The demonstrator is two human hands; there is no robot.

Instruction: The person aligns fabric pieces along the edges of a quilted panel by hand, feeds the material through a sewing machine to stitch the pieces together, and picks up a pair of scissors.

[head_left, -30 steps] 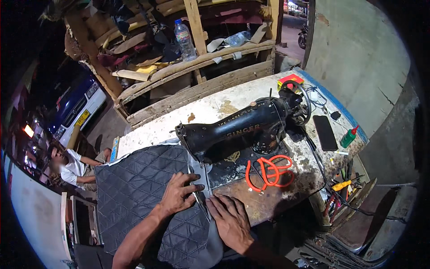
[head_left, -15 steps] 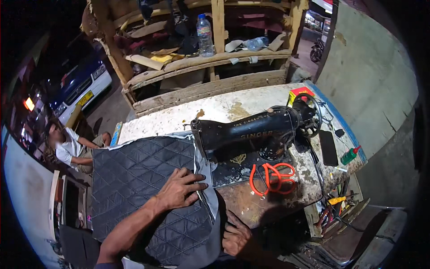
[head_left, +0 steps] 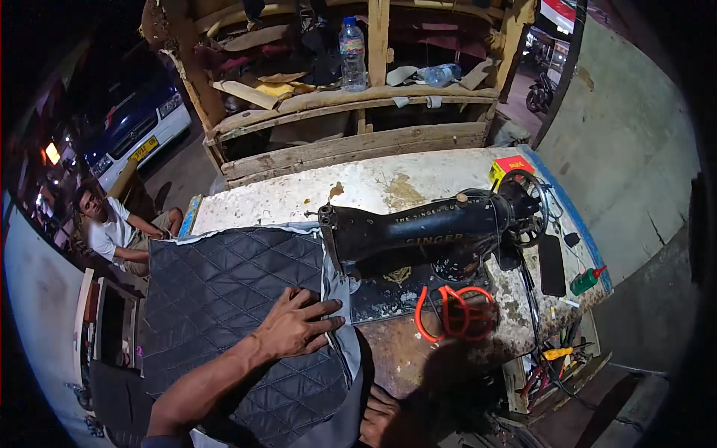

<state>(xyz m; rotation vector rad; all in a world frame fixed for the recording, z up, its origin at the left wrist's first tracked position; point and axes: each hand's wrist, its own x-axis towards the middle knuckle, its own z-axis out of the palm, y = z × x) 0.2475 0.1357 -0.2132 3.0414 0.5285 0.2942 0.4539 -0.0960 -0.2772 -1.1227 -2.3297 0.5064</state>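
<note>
A black quilted fabric panel with a diamond stitch pattern and grey edging lies over the left of the worktable. Its right edge runs under the needle end of a black sewing machine. My left hand rests on the panel with its fingers spread, fingertips on the grey edging just below the needle end. Low in the view, my right hand has its fingers curled against the panel's lower right edge, partly in shadow. Orange-handled scissors lie right of the panel, in front of the machine.
On the worktable stand a red-and-yellow box, a dark phone and a green bottle. An open drawer holds tools. Behind is a wooden frame with water bottles. A person sits at left.
My right hand has moved down and slightly left along the panel's edge, its pointing finger now curled in. My left hand stays on the panel. The whole view has shifted slightly.
</note>
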